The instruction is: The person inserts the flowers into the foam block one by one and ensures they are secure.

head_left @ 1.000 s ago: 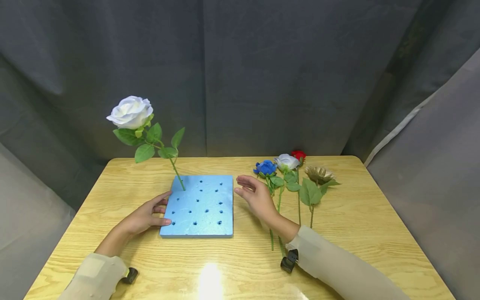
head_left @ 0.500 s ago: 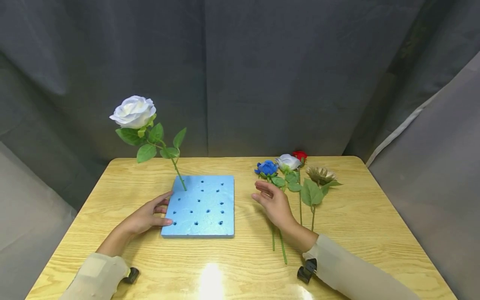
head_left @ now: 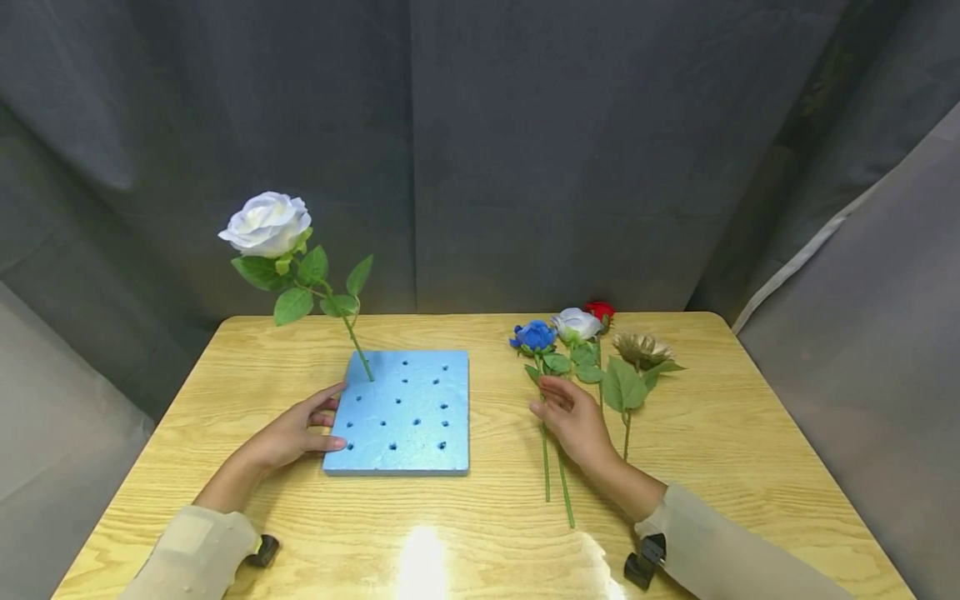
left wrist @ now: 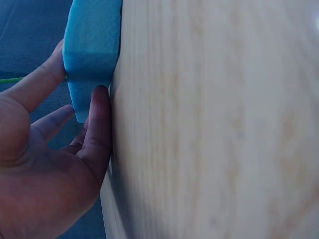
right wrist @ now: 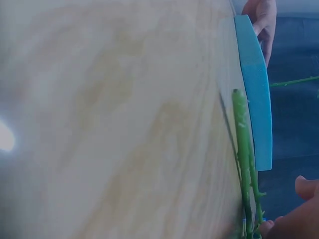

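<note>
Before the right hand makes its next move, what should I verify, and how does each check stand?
1. Blue block held: ok, the left hand grips its left side.
2. Standing white rose set in the block: ok, though its stem leans left.
3. Unfilled holes: ok, many show.
4. Right hand near the stem of the blue flower: ok.
5. Stem gripped: not ok, thumb and fingers stand apart.
6. Blue flower free of the lying white rose: cannot tell, they lie close.
</note>
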Available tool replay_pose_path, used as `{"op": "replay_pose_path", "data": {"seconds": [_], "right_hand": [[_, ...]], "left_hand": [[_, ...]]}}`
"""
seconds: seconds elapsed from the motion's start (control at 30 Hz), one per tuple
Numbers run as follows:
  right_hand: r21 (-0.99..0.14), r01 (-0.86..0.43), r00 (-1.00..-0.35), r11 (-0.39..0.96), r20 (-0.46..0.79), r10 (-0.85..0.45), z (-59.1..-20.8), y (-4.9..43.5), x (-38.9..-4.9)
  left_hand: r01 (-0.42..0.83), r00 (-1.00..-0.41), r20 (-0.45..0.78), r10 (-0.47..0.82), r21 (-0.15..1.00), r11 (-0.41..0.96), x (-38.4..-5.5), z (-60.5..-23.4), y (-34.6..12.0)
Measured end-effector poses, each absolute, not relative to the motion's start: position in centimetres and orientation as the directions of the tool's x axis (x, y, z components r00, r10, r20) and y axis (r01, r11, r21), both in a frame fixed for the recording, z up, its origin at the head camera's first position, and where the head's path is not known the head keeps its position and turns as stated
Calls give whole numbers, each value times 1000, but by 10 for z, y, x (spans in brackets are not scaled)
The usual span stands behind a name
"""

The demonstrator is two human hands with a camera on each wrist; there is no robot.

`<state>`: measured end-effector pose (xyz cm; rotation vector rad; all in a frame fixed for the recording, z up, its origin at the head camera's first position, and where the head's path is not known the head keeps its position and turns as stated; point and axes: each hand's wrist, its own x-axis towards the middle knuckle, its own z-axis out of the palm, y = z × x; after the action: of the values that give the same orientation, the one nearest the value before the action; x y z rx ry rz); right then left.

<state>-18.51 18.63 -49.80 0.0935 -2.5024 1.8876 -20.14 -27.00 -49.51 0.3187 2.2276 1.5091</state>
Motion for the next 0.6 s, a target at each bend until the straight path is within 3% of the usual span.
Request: {"op": "replay_pose_path", "data": {"seconds": [0.33,0.6], "right_hand": [[-959,-7,-998,282,-9,-56,-498,194,-175],[-927,61,-998,370,-66,-1,-492,195,-178]], "left_hand": [[-46,-882,-214,420,926,373,-203,-497,-271],[-58,-881,-221,419,929,367,-203,-497,-270]]}}
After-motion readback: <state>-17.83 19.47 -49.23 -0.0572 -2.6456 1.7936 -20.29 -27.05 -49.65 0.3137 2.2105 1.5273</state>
